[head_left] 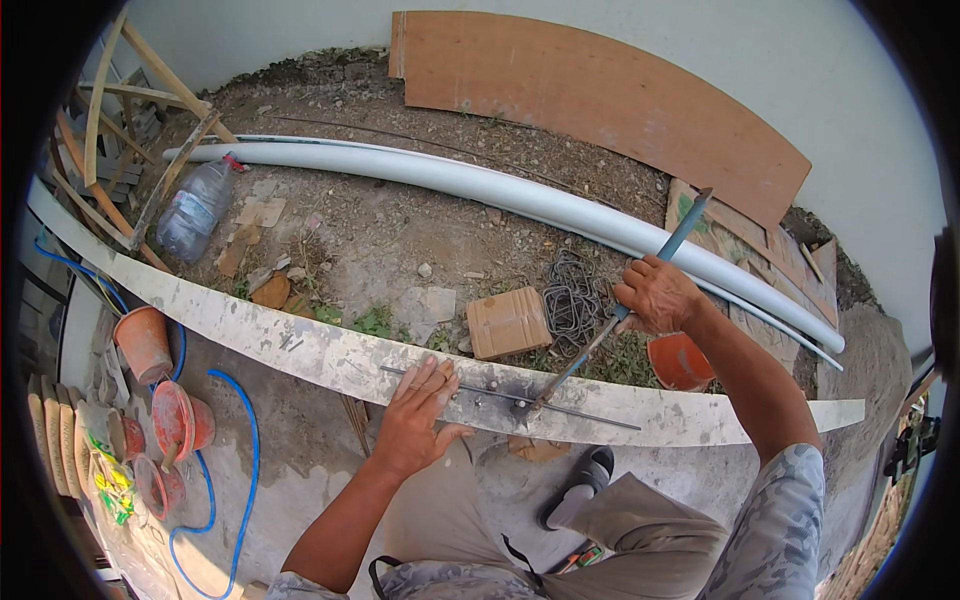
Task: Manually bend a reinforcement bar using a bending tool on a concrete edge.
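A long, narrow pale board, stained with grey, crosses in front of me. On it lies a thin dark metal rod beside small metal pins. My left hand lies on the board over the rod's left part, fingers stretched out. My right hand is closed around a long teal bar tool. Its slanted shaft runs down to a dark metal head on the board at the pins and rod; the exact contact there is hard to make out.
Beyond the board are white pipes, a cardboard box, coiled wire, an orange bucket, a large plastic bottle, wooden battens and a plywood sheet. Red buckets and a blue hose lie left.
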`<action>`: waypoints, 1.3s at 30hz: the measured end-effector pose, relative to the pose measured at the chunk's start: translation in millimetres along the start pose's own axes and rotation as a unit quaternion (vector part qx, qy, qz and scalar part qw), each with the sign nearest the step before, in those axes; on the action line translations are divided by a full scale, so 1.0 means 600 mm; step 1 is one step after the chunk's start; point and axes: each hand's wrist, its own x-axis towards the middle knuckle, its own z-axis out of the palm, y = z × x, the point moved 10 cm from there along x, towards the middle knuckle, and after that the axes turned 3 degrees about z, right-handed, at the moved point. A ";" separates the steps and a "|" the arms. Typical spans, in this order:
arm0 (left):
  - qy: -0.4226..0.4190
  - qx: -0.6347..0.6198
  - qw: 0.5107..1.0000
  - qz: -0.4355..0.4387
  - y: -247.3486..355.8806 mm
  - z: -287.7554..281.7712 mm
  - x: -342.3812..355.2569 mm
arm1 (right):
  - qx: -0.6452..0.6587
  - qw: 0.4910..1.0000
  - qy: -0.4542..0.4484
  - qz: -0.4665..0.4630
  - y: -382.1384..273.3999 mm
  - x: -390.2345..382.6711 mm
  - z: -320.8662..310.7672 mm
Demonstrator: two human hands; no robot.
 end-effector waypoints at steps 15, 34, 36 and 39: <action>0.008 -0.002 1.000 0.003 -0.001 0.002 -0.003 | 0.172 0.872 -0.056 0.455 -0.297 -0.285 -0.057; -0.003 0.011 1.000 0.012 -0.001 0.004 -0.005 | 0.198 0.825 0.021 0.529 -0.354 -0.300 -0.064; -0.010 0.017 1.000 0.019 0.001 0.001 -0.005 | 0.225 0.825 0.049 0.516 -0.343 -0.315 -0.067; -0.025 0.032 0.999 0.032 0.008 -0.001 -0.003 | 0.160 0.851 0.123 0.484 -0.321 -0.329 -0.133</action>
